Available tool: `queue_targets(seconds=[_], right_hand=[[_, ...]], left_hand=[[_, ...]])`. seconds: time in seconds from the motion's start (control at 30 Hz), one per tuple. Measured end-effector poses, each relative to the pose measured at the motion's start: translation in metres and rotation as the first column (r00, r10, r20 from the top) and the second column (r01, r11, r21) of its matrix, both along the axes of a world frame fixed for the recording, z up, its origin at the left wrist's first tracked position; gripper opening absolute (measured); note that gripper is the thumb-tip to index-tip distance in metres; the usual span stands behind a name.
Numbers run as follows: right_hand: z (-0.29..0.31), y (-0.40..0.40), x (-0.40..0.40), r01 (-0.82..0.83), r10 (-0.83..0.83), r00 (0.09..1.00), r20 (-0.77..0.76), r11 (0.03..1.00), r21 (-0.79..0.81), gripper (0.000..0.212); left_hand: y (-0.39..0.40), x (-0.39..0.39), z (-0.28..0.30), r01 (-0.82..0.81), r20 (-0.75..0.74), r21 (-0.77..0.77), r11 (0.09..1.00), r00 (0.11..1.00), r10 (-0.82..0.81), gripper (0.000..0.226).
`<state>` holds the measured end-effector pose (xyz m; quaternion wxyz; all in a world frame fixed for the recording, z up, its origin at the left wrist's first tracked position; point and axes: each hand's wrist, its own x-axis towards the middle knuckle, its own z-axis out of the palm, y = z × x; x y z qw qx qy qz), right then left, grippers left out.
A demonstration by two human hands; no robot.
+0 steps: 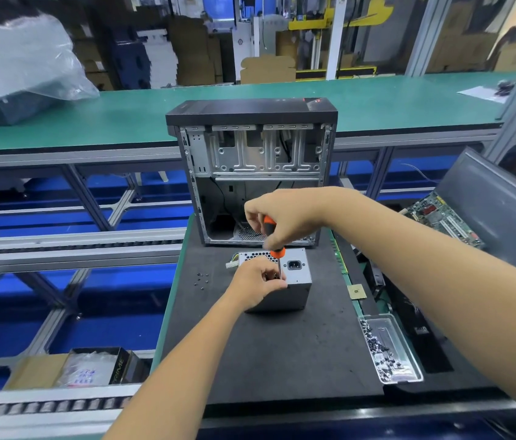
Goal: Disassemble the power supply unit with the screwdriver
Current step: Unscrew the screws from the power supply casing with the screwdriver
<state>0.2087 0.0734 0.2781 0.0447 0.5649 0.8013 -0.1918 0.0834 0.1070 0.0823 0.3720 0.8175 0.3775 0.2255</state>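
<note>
The power supply unit point(285, 282), a boxy grey sheet-metal case with a honeycomb-perforated vent and a black socket on its upper face, sits on the dark, matte foam mat point(282, 350) covering the bench, just in front of the open computer case point(252, 173). The left hand point(258, 287) grips the unit's near left corner, fingers curled over its top edge. The right hand point(285, 217) holds the screwdriver point(274, 242) above the unit, fingers wrapped round the orange-and-black handle; the slim steel shaft points down to the unit's top face beside the left thumb. The computer case is bare stamped metal inside, with a smooth black top panel. Left of the unit lie a few tiny dark screws point(202, 280). Right of it, near the mat's edge, a clear rectangular plastic tray point(404, 350) holds many small screws.
</note>
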Motion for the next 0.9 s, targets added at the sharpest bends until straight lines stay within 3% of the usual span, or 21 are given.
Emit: queue_targets(seconds=[0.07, 0.13, 0.27, 0.5, 0.63, 0.7, 0.77, 0.9], right_hand=[[-0.002, -0.001, -0.005, 0.067, -0.083, 0.985, 0.149, 0.992, 0.108, 0.044], [-0.004, 0.001, -0.010, 0.105, -0.161, 0.954, 0.253, 0.970, 0.221, 0.046], [-0.003, 0.001, -0.010, 0.026, -0.059, 0.976, 0.208, 0.987, 0.159, 0.024], [0.000, -0.002, -0.003, -0.047, 0.034, 0.991, 0.131, 0.994, 0.095, 0.023], [-0.004, -0.002, -0.005, 0.040, -0.093, 0.952, 0.292, 0.983, 0.181, 0.049], [-0.006, 0.001, -0.008, -0.038, -0.070, 0.908, 0.412, 0.968, 0.248, 0.036], [-0.008, 0.002, -0.008, -0.022, -0.067, 0.929, 0.363, 0.971, 0.237, 0.024], [-0.002, 0.000, 0.001, -0.054, 0.034, 0.992, 0.121, 0.985, 0.161, 0.011]], left_hand=[[0.000, 0.000, 0.000, -0.003, -0.001, -0.008, 1.000, 1.000, 0.003, 0.009], [-0.001, 0.000, 0.000, 0.001, 0.002, -0.021, 1.000, 1.000, -0.001, 0.011], [0.000, 0.000, 0.001, 0.015, 0.013, -0.033, 0.999, 1.000, -0.015, 0.014], [0.001, 0.000, 0.000, 0.014, -0.001, 0.005, 1.000, 1.000, -0.014, 0.020], [0.001, 0.000, 0.000, 0.014, -0.012, 0.019, 1.000, 1.000, -0.014, 0.011], [0.001, 0.000, -0.001, 0.014, -0.011, 0.008, 1.000, 1.000, -0.014, 0.008], [0.001, -0.001, -0.001, 0.017, -0.006, -0.001, 1.000, 1.000, -0.017, 0.008], [0.000, -0.001, 0.001, 0.013, -0.002, 0.006, 1.000, 1.000, -0.013, 0.006]])
